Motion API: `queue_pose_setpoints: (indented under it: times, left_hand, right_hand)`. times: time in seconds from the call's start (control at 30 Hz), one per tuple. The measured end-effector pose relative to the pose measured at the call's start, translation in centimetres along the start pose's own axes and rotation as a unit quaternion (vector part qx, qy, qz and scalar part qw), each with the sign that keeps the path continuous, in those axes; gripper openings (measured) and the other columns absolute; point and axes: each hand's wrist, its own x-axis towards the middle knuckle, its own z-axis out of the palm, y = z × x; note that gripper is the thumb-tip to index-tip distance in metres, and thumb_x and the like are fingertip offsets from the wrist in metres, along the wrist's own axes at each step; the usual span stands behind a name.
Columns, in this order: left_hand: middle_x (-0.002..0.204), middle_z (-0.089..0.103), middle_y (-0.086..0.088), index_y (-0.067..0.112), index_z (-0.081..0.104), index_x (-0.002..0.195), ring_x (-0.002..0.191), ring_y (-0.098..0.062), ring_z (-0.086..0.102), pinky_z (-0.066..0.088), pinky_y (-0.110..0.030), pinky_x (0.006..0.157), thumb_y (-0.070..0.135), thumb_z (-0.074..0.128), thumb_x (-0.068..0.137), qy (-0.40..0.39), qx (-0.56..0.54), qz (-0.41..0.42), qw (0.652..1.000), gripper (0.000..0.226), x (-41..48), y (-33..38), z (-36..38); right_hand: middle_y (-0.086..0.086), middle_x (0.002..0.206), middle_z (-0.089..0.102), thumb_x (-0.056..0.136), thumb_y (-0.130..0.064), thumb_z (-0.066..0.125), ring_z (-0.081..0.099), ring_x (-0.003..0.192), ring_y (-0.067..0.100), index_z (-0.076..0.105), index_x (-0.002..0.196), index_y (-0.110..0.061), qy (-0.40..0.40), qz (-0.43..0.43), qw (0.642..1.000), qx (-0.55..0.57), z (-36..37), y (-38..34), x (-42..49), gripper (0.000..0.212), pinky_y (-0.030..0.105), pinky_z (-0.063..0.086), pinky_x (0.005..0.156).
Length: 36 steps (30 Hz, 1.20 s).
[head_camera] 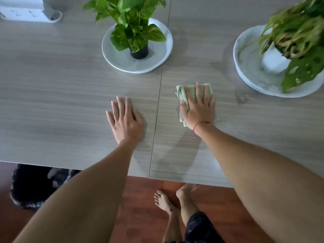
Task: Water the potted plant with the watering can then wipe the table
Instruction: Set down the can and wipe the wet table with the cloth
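**Wiping beside two planted dishes**

Two white dishes on the grey wood-grain surface [52, 88]; left dish [112, 57] holding a small dark pot [139, 52] with a green, yellow-flecked potted plant [129, 16]; right dish [249, 79] holding a white pot [272, 63] with a drooping, holed-leaf plant [298, 32], blurred. White power strip [24, 14] at the far left corner. Green cloth [183, 93] folded on the surface, right of the centre seam, between the dishes and nearer the front edge. Right hand [199, 107] pressed flat on the cloth, fingers [198, 92] extended and close together, holding it down; red string [201, 124] at the wrist. Left hand [125, 120] palm-down on bare surface left of the seam, fingers spread, holding nothing. Watering can out of sight.
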Motion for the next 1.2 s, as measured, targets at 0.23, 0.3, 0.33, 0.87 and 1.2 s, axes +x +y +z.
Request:
queue_pose_setpoints:
  times: [0.23,0.3,0.33,0.87,1.2]
  left_hand:
    - [0.155,0.032,-0.011,0.009,0.048,0.140,0.148,-0.027,0.017,0.006,-0.044,0.121,0.018,0.035,0.095,0.023,-0.078,0.041,0.996,0.047,-2.5,2.0,0.5]
    - [0.154,0.034,-0.012,0.008,0.051,0.137,0.147,-0.026,0.021,0.009,-0.042,0.121,0.012,0.040,0.093,0.006,-0.092,0.094,0.991,0.045,-4.2,4.0,1.1]
    - [0.155,0.033,-0.011,0.008,0.050,0.138,0.147,-0.024,0.021,0.009,-0.041,0.122,0.013,0.041,0.093,0.002,-0.082,0.109,0.991,0.047,-4.7,4.7,1.4]
    - [0.154,0.034,-0.014,0.005,0.048,0.139,0.147,-0.028,0.019,0.006,-0.044,0.121,0.007,0.031,0.092,0.009,-0.107,0.105,0.989,0.050,-5.0,4.5,2.1]
    - [0.160,0.022,-0.006,0.017,0.035,0.150,0.149,-0.025,0.012,0.002,-0.042,0.121,0.035,0.034,0.098,0.000,-0.012,0.046,0.999,0.054,-11.1,10.8,5.3]
  right_hand:
    - [0.002,0.157,0.021,0.087,-0.045,0.027,0.013,0.146,0.031,0.031,0.143,-0.034,-0.017,-0.169,0.985,0.010,1.7,-2.4,-10.0,0.058,0.052,0.011,0.116]
    - [-0.002,0.157,0.020,0.087,-0.044,0.028,0.014,0.146,0.028,0.027,0.144,-0.037,-0.019,-0.175,0.984,-0.002,1.2,1.4,-11.1,0.057,0.049,0.011,0.115]
    - [-0.002,0.157,0.020,0.087,-0.044,0.028,0.015,0.146,0.027,0.027,0.143,-0.038,-0.011,-0.149,0.989,-0.003,0.7,3.6,-11.3,0.057,0.049,0.012,0.115]
    - [0.001,0.159,0.014,0.089,-0.046,0.021,0.005,0.147,0.029,0.024,0.146,-0.033,-0.014,-0.129,0.991,0.024,0.8,1.8,-9.8,0.059,0.051,0.005,0.119]
    - [0.000,0.158,0.019,0.082,-0.049,0.015,0.014,0.146,0.030,0.024,0.145,-0.035,0.008,0.076,0.997,-0.014,-2.5,19.2,-13.4,0.065,0.052,0.017,0.116]
